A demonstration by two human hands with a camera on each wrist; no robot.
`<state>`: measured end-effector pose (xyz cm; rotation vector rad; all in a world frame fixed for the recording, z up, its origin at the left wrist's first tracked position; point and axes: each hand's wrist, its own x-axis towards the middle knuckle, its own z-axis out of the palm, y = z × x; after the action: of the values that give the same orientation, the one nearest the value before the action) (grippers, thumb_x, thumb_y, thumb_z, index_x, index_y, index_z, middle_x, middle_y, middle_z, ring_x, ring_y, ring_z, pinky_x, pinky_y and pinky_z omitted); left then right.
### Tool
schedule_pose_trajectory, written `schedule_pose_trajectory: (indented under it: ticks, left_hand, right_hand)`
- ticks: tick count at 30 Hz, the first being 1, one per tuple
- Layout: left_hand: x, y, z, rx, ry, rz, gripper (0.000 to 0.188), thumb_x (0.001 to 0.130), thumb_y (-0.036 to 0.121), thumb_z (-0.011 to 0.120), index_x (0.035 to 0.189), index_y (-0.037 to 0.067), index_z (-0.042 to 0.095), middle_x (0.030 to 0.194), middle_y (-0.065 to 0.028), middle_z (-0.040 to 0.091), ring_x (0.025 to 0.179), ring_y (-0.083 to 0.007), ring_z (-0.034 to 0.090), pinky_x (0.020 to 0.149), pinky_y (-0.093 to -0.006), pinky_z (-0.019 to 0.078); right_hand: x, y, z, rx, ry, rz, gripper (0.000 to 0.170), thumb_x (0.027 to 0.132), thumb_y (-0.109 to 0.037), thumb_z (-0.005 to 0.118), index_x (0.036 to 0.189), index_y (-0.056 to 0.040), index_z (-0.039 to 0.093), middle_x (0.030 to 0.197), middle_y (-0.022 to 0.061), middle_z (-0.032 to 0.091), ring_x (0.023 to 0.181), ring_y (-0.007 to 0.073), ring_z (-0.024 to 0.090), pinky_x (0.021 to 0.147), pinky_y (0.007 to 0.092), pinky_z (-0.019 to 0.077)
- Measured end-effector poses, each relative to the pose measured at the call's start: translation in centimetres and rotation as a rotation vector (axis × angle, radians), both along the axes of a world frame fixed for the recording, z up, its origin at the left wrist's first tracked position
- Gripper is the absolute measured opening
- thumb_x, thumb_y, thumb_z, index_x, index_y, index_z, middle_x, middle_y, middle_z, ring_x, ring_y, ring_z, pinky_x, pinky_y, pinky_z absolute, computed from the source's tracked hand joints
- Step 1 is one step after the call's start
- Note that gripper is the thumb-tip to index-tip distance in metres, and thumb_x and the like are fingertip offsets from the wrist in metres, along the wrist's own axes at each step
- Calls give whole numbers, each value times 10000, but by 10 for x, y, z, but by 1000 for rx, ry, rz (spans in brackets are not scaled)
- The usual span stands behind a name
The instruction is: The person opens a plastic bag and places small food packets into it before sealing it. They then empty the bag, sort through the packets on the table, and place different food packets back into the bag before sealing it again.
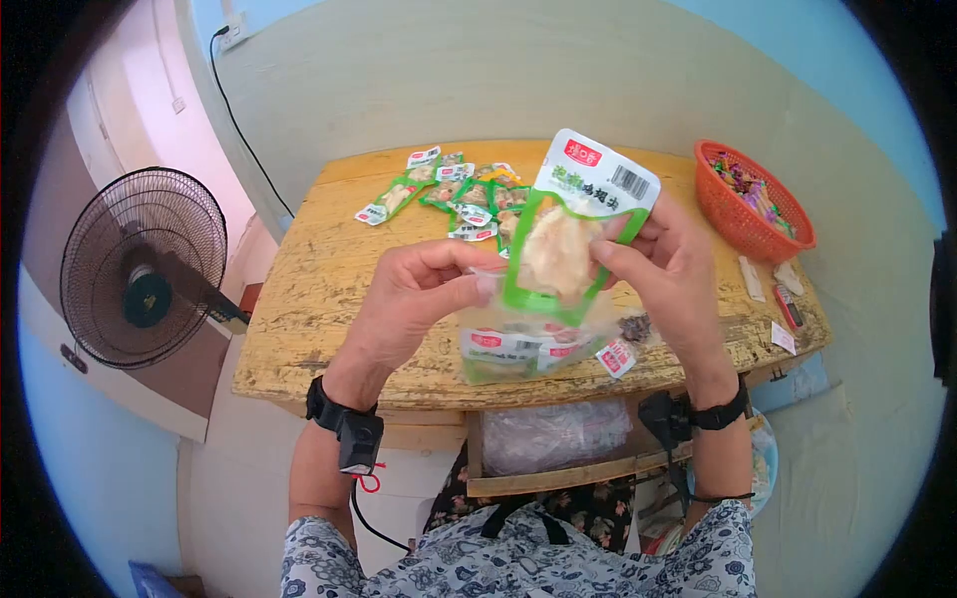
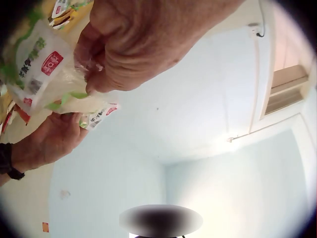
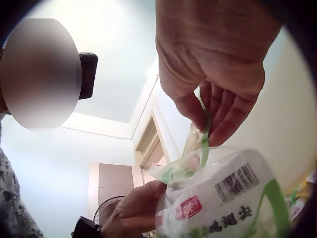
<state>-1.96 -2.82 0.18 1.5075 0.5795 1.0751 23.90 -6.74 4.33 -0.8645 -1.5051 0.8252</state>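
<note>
My right hand (image 1: pixel 676 284) pinches the side of a green-and-white snack packet (image 1: pixel 570 234), which has a clear window over pale food. The packet stands upright, its lower end at the mouth of a clear plastic bag (image 1: pixel 477 317). With thumb and fingers, my left hand (image 1: pixel 404 294) grips the bag's edge. Similar packets with red labels (image 3: pixel 190 206) show through the bag's film in the right wrist view. Beyond the hands, several more snack packets (image 1: pixel 399 196) lie in a loose pile on the worn yellow table (image 1: pixel 309 289).
An orange basket (image 1: pixel 713 199) of wrapped sweets stands at the back right. Near it lie a red-and-black object (image 1: pixel 788 307) and paper scraps. A small red-and-white packet (image 1: pixel 616 358) lies by the bag. Below, an open drawer (image 1: pixel 553 480) holds clear plastic. A fan (image 1: pixel 145 264) stands left.
</note>
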Motion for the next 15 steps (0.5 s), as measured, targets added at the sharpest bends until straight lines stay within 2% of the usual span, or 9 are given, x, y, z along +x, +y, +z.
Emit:
schedule_pose_trajectory:
  ticks: [2,5,8,11,15]
  left_hand:
    - [0,-5,7,15,42,44,111,938,42,680,1011,-26,728,955,-35,711,929,-118,667,846,-283,537]
    - [0,-7,7,40,39,88,162,973,98,655,1045,-21,738,950,-37,715,908,-113,658,842,-286,531]
    - [-5,-3,5,51,28,38,182,990,136,671,1074,-8,743,1001,-27,732,931,-76,639,856,-254,511]
    - [-4,-1,1,97,31,86,194,997,150,666,1084,-6,742,1004,-29,730,935,-78,640,859,-256,512]
    - [-2,-3,-1,135,-2,168,202,993,127,642,1087,-23,737,970,-46,724,907,-115,649,854,-289,522]
  right_hand:
    - [0,-2,4,30,-61,-78,383,877,19,682,1251,6,603,962,36,677,861,99,679,711,255,565]
    - [7,0,5,94,-179,-146,401,862,24,683,1255,13,605,959,29,673,856,86,669,703,239,552]
    - [-2,-5,7,69,-136,-161,400,865,18,686,1257,13,610,951,26,670,850,81,663,725,239,549]
    - [-11,-6,4,125,-26,-78,389,872,18,698,1252,12,616,980,36,683,882,91,672,766,247,555]
    - [-6,-1,-2,217,-21,-4,396,885,7,725,1265,14,613,1050,54,702,952,114,680,818,269,559]
